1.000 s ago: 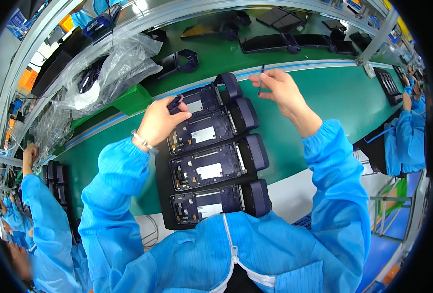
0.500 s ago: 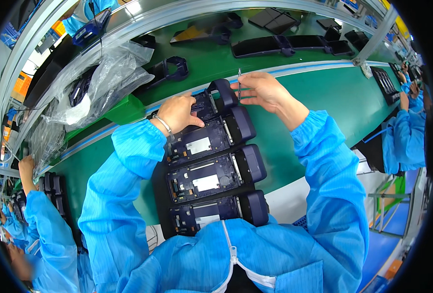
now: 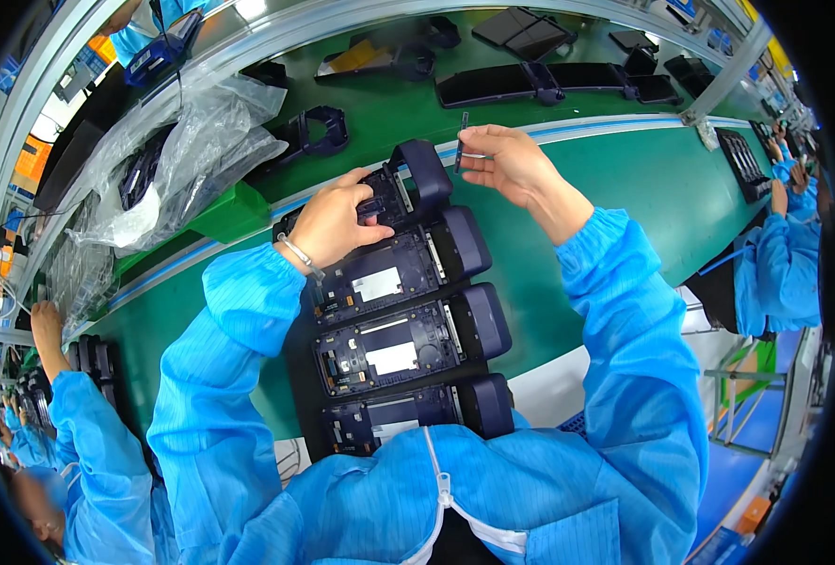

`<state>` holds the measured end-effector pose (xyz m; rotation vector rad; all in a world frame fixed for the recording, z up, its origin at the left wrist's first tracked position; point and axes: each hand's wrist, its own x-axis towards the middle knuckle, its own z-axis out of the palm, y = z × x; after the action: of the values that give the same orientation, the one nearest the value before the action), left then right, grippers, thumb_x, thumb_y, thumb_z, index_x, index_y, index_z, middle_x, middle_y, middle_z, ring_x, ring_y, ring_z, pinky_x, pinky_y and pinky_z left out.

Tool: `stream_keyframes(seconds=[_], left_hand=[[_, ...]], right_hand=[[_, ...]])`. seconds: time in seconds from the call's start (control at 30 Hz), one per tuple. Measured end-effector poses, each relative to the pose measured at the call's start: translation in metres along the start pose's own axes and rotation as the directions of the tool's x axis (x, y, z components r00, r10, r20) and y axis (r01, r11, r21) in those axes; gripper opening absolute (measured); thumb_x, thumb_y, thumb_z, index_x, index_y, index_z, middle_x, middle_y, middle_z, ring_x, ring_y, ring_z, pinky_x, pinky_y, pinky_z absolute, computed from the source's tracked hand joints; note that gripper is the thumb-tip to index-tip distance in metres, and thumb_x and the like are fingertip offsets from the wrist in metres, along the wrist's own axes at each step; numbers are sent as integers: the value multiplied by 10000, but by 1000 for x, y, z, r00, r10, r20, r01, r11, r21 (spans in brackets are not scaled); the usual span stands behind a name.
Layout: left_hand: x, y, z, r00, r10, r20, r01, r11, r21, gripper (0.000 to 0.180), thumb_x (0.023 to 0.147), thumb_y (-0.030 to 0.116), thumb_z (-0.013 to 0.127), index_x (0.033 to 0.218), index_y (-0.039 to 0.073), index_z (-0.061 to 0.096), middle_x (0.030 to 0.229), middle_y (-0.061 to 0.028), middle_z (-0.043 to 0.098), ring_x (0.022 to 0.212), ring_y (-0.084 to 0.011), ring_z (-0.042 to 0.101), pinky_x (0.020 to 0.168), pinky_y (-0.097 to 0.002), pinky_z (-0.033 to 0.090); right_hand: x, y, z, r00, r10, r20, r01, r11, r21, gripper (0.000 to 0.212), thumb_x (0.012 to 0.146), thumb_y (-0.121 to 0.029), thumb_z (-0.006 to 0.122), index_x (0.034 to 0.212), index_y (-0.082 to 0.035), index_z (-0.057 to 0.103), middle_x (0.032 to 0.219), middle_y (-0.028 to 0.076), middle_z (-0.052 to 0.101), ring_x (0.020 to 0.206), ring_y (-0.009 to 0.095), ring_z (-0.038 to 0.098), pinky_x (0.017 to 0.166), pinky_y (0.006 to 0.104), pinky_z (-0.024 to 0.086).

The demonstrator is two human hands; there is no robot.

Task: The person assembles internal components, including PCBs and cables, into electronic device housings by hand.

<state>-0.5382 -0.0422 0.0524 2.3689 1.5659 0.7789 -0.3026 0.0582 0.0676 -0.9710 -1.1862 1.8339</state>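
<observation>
Several dark handheld device housings lie in a column before me, their insides facing up, such as the middle housing with a pale rectangle in it. My left hand is curled over the farthest housing, thumb and fingers closed on its body; the palm hides much of that part. To the right of this housing, my right hand is raised, pinching a thin, narrow dark strip upright between thumb and fingertips. The strip stands apart from the housings, and its exact kind is too small to tell.
Clear plastic bags and a green bin stand at the left. Behind a metal rail lie more dark device parts. A black tray sits at the far right. Other people in blue work on both sides.
My left hand has shifted slightly left and down over the farthest housing. The strip in my right hand has risen a little and turned, showing a darker side.
</observation>
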Motion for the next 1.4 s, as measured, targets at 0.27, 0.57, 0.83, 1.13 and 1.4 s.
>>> stream_keyframes(seconds=[0.27,0.57,0.83,1.13,1.4], left_hand=[[-11,-4,-2,998,-24,-61,14,987,-161,324,662,187,747,725,-45,531,1248,-150,464,902,-277,580,699,-317,481],[-16,0,-3,997,-22,-70,-3,945,-328,298,672,128,743,783,-62,542,1249,-154,446,768,-192,590,645,-268,504],[-17,-4,0,993,8,-116,-43,952,-302,334,686,90,739,680,-48,435,1285,-130,424,709,-77,539,606,-222,496],[-19,-1,-1,990,42,-133,-75,964,-257,338,689,106,738,665,-31,430,1297,-115,418,748,-101,557,618,-233,488],[-10,-6,4,999,-30,-16,25,961,-274,319,674,137,747,731,-58,502,1259,-125,449,684,-133,574,614,-250,486]], right_hand=[[19,23,15,934,177,311,-141,981,-137,142,869,-170,528,979,-95,579,875,10,615,739,113,571,666,269,457],[18,18,37,950,208,232,-143,953,-269,118,852,-164,527,899,-87,603,767,19,610,665,123,583,587,257,477],[23,17,43,958,228,176,-172,943,-285,160,795,-191,624,890,-63,602,756,27,606,621,132,582,527,268,482],[20,19,49,966,143,214,-84,961,-262,233,713,-111,730,872,-21,586,727,33,583,599,140,593,522,257,500],[16,22,28,967,194,165,-133,937,-324,150,817,-30,586,950,38,566,820,101,604,670,174,610,624,266,520]])
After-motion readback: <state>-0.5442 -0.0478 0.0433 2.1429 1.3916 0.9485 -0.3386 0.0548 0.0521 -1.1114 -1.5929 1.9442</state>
